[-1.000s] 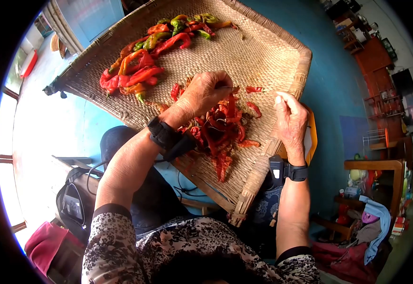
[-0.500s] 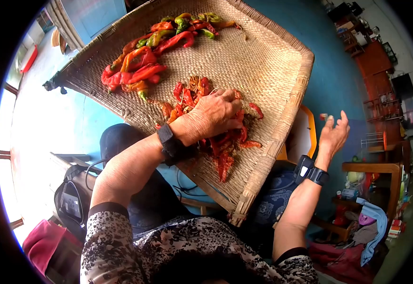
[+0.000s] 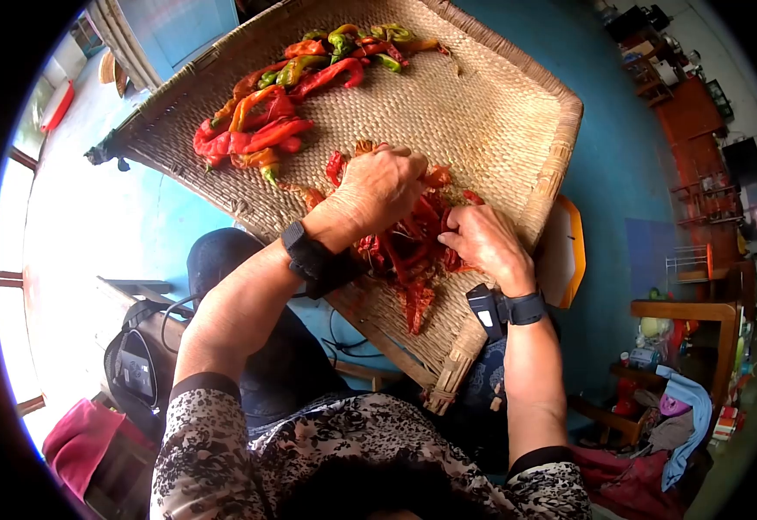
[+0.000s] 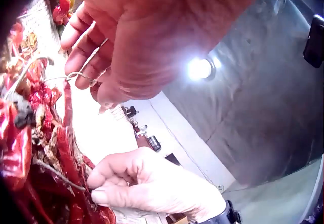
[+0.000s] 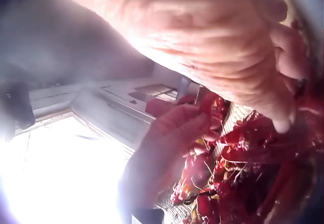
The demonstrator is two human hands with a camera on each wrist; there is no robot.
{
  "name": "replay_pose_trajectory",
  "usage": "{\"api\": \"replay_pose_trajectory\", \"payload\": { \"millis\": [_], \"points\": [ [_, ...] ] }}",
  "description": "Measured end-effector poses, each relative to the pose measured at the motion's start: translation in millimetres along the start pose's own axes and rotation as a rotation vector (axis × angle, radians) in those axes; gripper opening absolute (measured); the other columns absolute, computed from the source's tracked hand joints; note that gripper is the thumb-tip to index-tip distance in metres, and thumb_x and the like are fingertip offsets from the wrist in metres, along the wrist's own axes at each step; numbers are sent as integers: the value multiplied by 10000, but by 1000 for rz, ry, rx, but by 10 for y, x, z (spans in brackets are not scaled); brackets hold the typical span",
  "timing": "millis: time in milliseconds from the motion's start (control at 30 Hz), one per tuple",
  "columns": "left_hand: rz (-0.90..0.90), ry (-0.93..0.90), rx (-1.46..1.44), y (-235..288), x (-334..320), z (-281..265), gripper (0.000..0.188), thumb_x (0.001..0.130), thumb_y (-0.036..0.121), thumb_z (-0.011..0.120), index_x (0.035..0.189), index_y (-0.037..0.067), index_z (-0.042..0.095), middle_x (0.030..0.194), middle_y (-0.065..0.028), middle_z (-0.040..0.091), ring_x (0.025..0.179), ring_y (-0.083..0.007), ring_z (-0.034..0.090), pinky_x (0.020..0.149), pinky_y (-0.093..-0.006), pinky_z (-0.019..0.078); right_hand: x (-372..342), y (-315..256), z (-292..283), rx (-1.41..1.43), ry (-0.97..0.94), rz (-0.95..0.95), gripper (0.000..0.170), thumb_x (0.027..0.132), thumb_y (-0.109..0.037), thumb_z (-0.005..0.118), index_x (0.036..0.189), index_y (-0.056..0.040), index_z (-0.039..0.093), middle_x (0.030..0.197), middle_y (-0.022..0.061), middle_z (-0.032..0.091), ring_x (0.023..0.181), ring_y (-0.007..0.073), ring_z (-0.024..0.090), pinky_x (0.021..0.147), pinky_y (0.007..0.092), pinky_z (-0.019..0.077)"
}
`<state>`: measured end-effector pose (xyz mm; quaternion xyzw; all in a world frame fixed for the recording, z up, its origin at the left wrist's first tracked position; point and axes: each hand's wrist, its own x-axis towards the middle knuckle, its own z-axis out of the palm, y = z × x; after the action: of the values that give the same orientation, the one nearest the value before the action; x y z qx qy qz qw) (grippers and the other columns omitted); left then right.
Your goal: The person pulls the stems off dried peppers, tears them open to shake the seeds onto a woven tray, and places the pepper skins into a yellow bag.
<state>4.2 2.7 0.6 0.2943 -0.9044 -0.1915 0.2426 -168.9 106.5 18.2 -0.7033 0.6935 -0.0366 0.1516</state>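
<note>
A heap of dried red chili peppers [image 3: 415, 299] lies near the close corner of a woven tray [image 3: 465, 113] across the person's lap. The left hand [image 3: 380, 192] is over the far side of the heap. In the left wrist view its thumb and fingers pinch the thin curved stem [image 4: 76, 75] of a dried chili pepper [image 4: 67, 107]. The right hand [image 3: 487, 241] reaches into the heap's right side, thumb and fingers loosely bent and apart, with fingertips at the peppers. In the right wrist view the right thumb [image 5: 281, 125] overlaps the red peppers.
Fresh red, orange and green peppers [image 3: 261, 134] curve along the tray's far left side. An orange-rimmed container [image 3: 576, 260] stands just beyond the tray's right edge. A wooden chair [image 3: 686, 305] with clothes is at the right, a black bag [image 3: 140, 364] at the left.
The right hand swung out past the tray's right edge beside the container, then came back to the heap. The left hand moved from above the heap down into it and has lifted slightly.
</note>
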Motion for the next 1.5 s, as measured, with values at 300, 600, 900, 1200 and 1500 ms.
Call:
{"api": "replay_pose_trajectory", "payload": {
  "millis": [300, 600, 900, 1200, 1500],
  "points": [
    [-71, 49, -265, 12, 41, -179, 160, 889, 176, 594, 954, 35, 635, 739, -167, 647, 690, -329, 651, 628, -400, 511, -31, 138, -21, 264, 107, 55, 136, 800, -142, 662, 881, -35, 639, 758, 181, 646, 704, 354, 633, 622, 428, 486],
    [-38, 5, -366, 58, 76, -50, 151, 883, 104, 584, 993, 10, 631, 813, -167, 670, 753, -296, 669, 668, -376, 518, -146, 318, -14, 536, 246, 29, 142, 840, -5, 610, 978, -36, 607, 767, 16, 621, 646, 71, 551, 573, 219, 453],
    [-44, -60, -399, 108, 84, -48, 161, 884, 91, 585, 1012, 6, 631, 845, -148, 676, 772, -258, 666, 696, -363, 516, -668, 1210, -337, -320, 954, 441, 245, 852, -129, 653, 1084, -58, 618, 862, 127, 642, 725, 176, 619, 675, 310, 500],
    [60, -99, -568, 173, 77, 39, 187, 891, 118, 614, 1045, 13, 617, 823, -120, 661, 780, -205, 656, 702, -331, 511, -85, 92, -150, 1002, 290, 76, 324, 902, -261, 647, 1060, 22, 626, 796, 1, 608, 715, 61, 542, 642, 219, 472],
    [306, 140, -251, -389, -72, 539, 230, 848, 174, 635, 1026, 29, 617, 937, -118, 631, 910, -259, 603, 790, -373, 499, 50, 244, -266, 724, 715, -36, 181, 896, -194, 641, 830, -29, 609, 700, -20, 582, 616, 44, 505, 548, 202, 406]
  ]
}}
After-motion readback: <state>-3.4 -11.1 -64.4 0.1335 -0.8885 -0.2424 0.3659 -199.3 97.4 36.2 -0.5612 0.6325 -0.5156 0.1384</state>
